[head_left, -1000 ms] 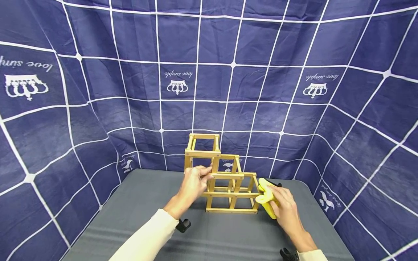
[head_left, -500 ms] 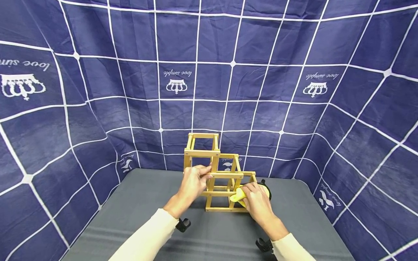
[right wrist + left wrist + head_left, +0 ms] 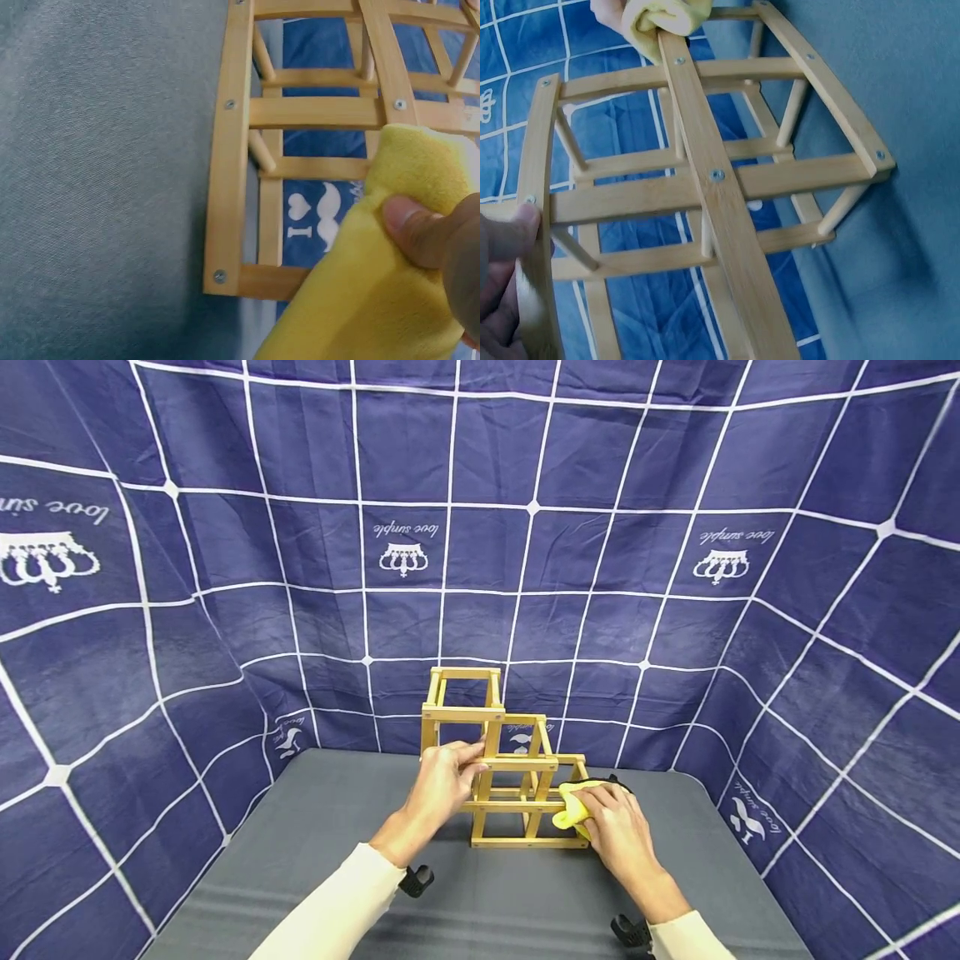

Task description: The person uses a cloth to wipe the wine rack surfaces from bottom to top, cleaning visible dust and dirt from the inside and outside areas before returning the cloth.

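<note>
A stepped light-wood rack [image 3: 517, 763] of flat slats and round dowels stands on the grey surface, tallest at its left. My left hand [image 3: 444, 781] grips one of its upright slats at the middle level; in the left wrist view the thumb [image 3: 526, 222] lies over the slat. My right hand [image 3: 617, 827] holds a folded yellow cloth [image 3: 574, 810] with a dark edge, at the right end of the lower front rail. Seen from the right wrist, the thumb presses the cloth [image 3: 382, 247], which overlaps a slat's end and hides part of the rack's corner.
A grey cloth-covered tabletop [image 3: 315, 860] lies under the rack. Behind it and along both sides hangs a blue curtain [image 3: 600, 560] with white grid lines and crown prints. Black straps [image 3: 417, 881] sit at both wrists.
My right hand first moved left with the yellow cloth along the lower rail, then came part of the way back right. The left hand keeps its grip on the rack.
</note>
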Demonstrator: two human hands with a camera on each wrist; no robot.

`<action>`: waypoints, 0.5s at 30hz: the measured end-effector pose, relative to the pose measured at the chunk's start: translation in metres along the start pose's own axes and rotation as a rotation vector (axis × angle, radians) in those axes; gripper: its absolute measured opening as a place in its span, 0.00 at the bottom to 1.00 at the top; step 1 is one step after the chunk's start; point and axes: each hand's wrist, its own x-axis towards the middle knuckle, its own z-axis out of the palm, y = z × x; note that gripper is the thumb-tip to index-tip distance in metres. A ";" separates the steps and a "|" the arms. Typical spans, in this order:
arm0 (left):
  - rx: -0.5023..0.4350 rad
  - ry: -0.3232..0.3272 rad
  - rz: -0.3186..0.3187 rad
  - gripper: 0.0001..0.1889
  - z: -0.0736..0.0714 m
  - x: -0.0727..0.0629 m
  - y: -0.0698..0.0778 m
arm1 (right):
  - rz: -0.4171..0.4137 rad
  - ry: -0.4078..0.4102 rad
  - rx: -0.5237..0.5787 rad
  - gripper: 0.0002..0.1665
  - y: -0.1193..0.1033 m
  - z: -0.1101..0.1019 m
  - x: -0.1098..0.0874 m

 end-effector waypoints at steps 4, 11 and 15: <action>0.065 0.091 0.197 0.19 -0.011 -0.001 -0.007 | -0.001 0.015 0.013 0.36 0.000 0.003 -0.003; 0.123 0.360 0.370 0.22 -0.047 0.017 -0.015 | 0.050 0.077 0.036 0.38 -0.001 0.007 -0.009; 0.088 0.308 0.177 0.24 -0.061 0.025 -0.016 | 0.046 0.231 0.108 0.33 -0.012 0.008 -0.012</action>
